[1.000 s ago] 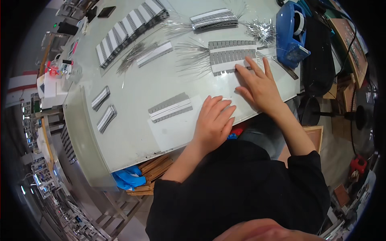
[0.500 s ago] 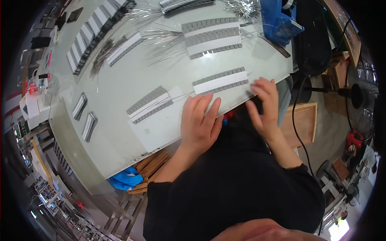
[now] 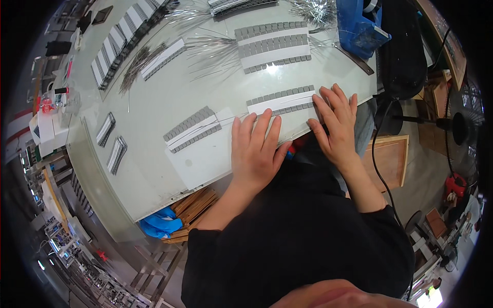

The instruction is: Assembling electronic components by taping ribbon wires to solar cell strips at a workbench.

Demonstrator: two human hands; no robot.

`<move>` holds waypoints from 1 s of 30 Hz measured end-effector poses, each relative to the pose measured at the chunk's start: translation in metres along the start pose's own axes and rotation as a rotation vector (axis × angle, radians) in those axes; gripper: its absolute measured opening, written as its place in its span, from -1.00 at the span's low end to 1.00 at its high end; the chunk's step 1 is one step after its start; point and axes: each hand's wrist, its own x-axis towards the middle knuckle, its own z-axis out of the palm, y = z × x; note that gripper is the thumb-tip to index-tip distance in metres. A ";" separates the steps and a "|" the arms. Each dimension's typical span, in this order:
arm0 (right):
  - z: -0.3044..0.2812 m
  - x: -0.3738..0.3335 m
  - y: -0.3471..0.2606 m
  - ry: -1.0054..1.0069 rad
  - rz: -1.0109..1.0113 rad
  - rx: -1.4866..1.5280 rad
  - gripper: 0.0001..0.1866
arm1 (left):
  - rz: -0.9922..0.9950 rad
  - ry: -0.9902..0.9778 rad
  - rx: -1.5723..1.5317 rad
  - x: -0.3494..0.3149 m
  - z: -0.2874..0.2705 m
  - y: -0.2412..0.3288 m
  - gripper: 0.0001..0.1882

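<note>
My left hand (image 3: 255, 151) lies flat, fingers spread, on a white sheet (image 3: 203, 156) at the near edge of the pale table (image 3: 149, 118). Its fingertips almost reach a white strip lined with small grey tiles (image 3: 281, 102). My right hand (image 3: 336, 120) rests flat with fingers apart on the right end of that same strip, at the table edge. A second tiled strip (image 3: 192, 129) lies on the sheet to the left of my left hand. Neither hand grips anything.
A larger tiled strip set (image 3: 273, 45) lies further back with thin metal wires (image 3: 208, 49) fanned beside it. More strips (image 3: 110, 51) line the far left. A blue bin (image 3: 359, 23) stands at the back right. Blue cloth (image 3: 160, 225) and wooden slats (image 3: 192, 205) sit under the table.
The tiled strip has come from the back toward the near edge with my right hand. My left hand has stayed flat on the white sheet.
</note>
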 end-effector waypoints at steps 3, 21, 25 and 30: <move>0.001 0.004 0.002 -0.010 -0.015 -0.008 -0.49 | -0.011 -0.004 0.012 0.000 0.001 -0.002 -0.38; 0.011 0.050 -0.039 -0.046 -0.269 0.206 -0.52 | 0.038 0.035 0.047 -0.003 0.001 -0.002 -0.50; 0.030 0.089 -0.084 -0.103 -0.310 0.290 -0.66 | 0.054 0.142 -0.035 -0.012 0.012 -0.005 -0.50; 0.044 0.096 -0.090 -0.158 -0.286 0.110 -0.76 | 0.113 0.088 -0.185 -0.005 0.011 -0.008 -0.47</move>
